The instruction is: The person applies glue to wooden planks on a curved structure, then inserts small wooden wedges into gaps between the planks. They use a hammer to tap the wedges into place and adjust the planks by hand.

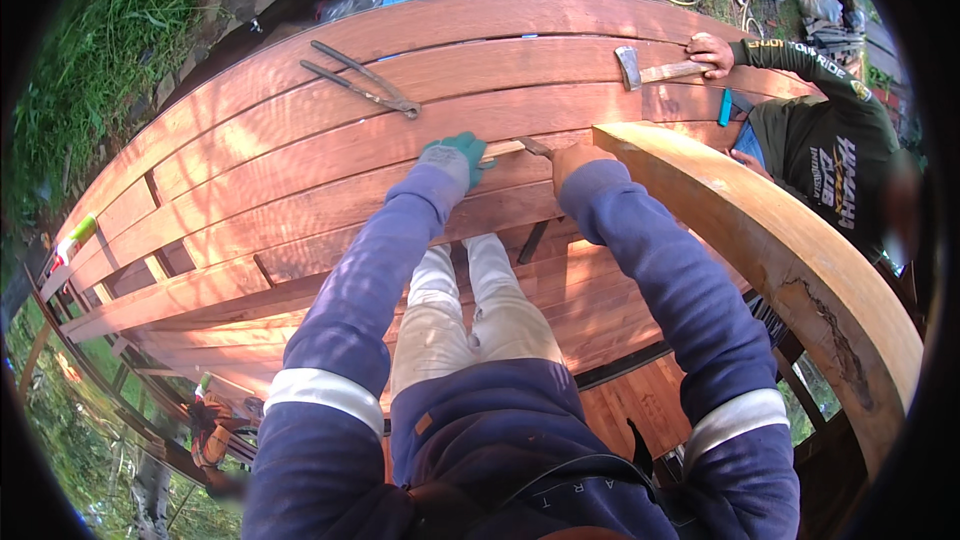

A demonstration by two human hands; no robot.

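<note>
My left hand (458, 157), in a teal and grey glove, is closed around the pale handle of a wooden-handled tool (503, 149). The tool's dark metal end (536, 147) points toward my right hand (577, 162), which is curled like a fist. Its fingers are turned away, so what it grips, if anything, is hidden. Both hands are over reddish-brown planks (400, 176). Beyond my left hand lies a pair of long-handled metal pincers (372, 83), its handles spread. A thick curved wooden beam (745, 202) rises beside my right hand.
At right, a co-worker in a dark sleeve rests a hand (711, 54) on a hatchet (655, 72). A teal-handled tool (725, 106) lies near them. Another person stands beyond the far plank edge. Openings (130, 278) show between planks at left, near a green-and-white object (76, 238).
</note>
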